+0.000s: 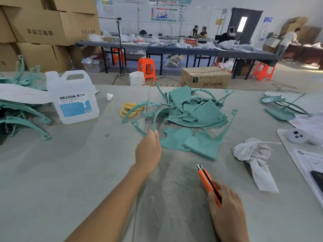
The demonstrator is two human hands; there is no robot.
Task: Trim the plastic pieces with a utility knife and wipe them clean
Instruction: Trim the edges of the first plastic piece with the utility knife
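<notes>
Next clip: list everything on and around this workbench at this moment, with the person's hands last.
teal plastic pieces: a heap, teal, table centre; more stacked at the left edge and far right
utility knife: one, orange and black, near right
rag: one, white, crumpled, right of the heap
jug: one, clear with blue label, left of centre
rubber bands: a few, yellow, left of the heap
wad: one, white, right of the jug
table: one, grey, foreground
cardboard boxes: several, brown, stacked back left
stools: several, orange, floor beyond
left hand: fingertips at a curved teal strip; grip unclear
right hand: holds the utility knife, blade pointing away
</notes>
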